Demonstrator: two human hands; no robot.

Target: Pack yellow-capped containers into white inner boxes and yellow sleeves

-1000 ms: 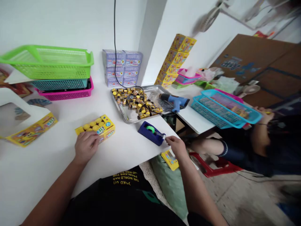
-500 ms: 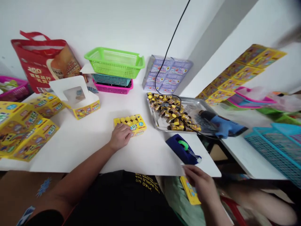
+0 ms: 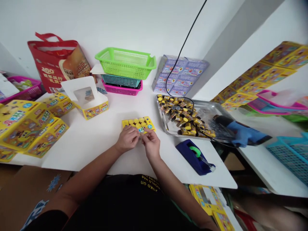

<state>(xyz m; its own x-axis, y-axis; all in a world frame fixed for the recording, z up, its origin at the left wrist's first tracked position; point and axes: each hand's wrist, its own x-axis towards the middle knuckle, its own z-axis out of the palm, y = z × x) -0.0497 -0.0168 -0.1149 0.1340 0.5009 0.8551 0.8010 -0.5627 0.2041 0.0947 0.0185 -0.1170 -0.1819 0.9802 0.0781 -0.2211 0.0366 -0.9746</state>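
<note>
The yellow blister box (image 3: 138,123) lies flat on the white table (image 3: 79,160), its long axis running across the person, its round yellow caps (image 3: 138,122) facing up; both hands are at its near long edge. The left hand (image 3: 127,139) sits curled, its fingers laid over that edge; the right hand (image 3: 151,143) is narrow, its fingertips (image 3: 144,132) pinched together on a small blue-and-white label (image 3: 141,130) at the middle of the edge, and it lies nearer that label than the left does; whether they grip anything there, I cannot tell. Left of the box stand stacked yellow printed boxes (image 3: 26,128) and an open windowed box (image 3: 85,98); farther left is a red carrier bag (image 3: 56,64) with the numerals and Chinese characters too unclear to read exactly; right of the box sit a navy tape dispenser (image 3: 190,157) and a steel tray (image 3: 168,130) of yellow-capped canisters (image 3: 185,117); nearer the person, a black T-shirt (image 3: 125,205) shows upside-down yellow lettering, "WORLD HAS".
</note>
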